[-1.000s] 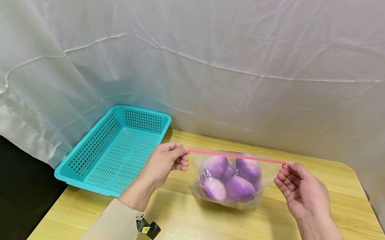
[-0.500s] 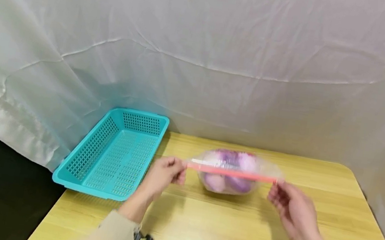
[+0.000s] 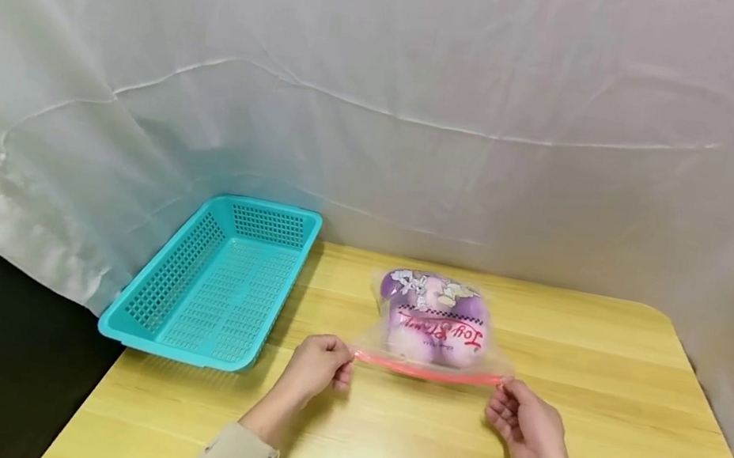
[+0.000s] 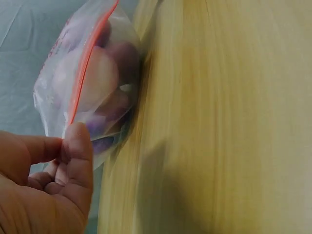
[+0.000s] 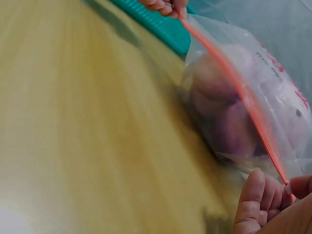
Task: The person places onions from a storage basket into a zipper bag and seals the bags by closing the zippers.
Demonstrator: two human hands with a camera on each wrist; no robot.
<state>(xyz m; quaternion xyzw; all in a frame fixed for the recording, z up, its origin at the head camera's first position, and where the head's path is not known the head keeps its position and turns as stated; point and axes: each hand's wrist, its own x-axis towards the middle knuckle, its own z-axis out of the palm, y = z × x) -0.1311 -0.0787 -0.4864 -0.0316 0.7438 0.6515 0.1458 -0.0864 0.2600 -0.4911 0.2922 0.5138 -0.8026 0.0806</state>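
A clear zip bag (image 3: 439, 320) with a coral zip strip (image 3: 427, 371) lies tilted back on the table, its red lettering and cartoon print facing up. Inside are several rounded purple-and-white things (image 5: 234, 129) whose kind I cannot tell. My left hand (image 3: 318, 369) pinches the strip's left end between thumb and index finger, as the left wrist view shows close up. At the opposite end, my right hand (image 3: 526, 426) pinches the strip near a small clear tab, with its other fingers loosely curled. The strip stretches between both hands along the bag's near edge.
A turquoise perforated plastic basket (image 3: 107, 324) stands at the table's left edge. Grey-white cloth (image 3: 387, 104) hangs behind and along the sides. The wooden table (image 3: 605, 363) extends to the right and toward me.
Both hands have drawn the zip strip down and toward me. The bag has tipped back from upright, so its printed face now shows on top. The basket stays in place.
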